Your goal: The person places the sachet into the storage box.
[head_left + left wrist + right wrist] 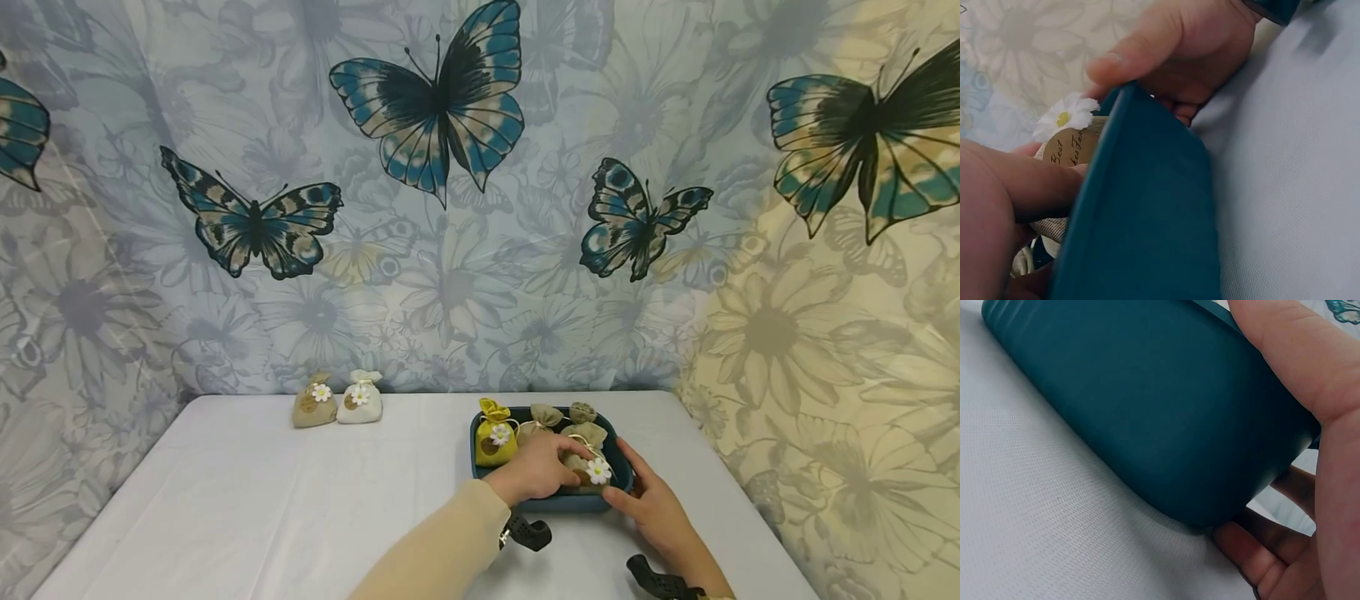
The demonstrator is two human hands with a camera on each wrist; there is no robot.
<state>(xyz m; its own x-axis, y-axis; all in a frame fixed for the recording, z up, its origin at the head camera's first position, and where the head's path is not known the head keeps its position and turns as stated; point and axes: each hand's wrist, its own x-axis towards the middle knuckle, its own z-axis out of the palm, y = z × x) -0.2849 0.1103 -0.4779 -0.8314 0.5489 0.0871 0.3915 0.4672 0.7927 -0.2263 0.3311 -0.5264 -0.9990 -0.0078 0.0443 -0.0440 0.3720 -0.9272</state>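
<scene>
What counts most here, we judge, is how the front bag [581,465] sits to our left hand [536,468]: it lies right at those fingers, on their right, inside the box [570,506] near its front right corner. Seen from the head, its long axis runs front to back, the tied neck toward the back of the box and the base toward the front wall; whether it stands or leans back we cannot tell. Our left hand, reaching in over the front wall of the box, is the nearer one, and its fingers are narrow, pinching the bag between thumb and forefinger. Our right hand [652,500] grips the right end of the box, thumb at the rim, fingers curled against the outside.

The front bag is beige, coarsely woven cloth, with a white, yellow-centred daisy [598,472] and a round brown tag [1072,144]; on it we read "Best", the other lettering being partly covered. Behind it in the box we see beige back bags [546,415], partly hidden, and a yellow bag [495,443] at the left end. On the table [225,500], well left of the box, a tan bag [313,410] sits just beside a white bag [360,407].
</scene>
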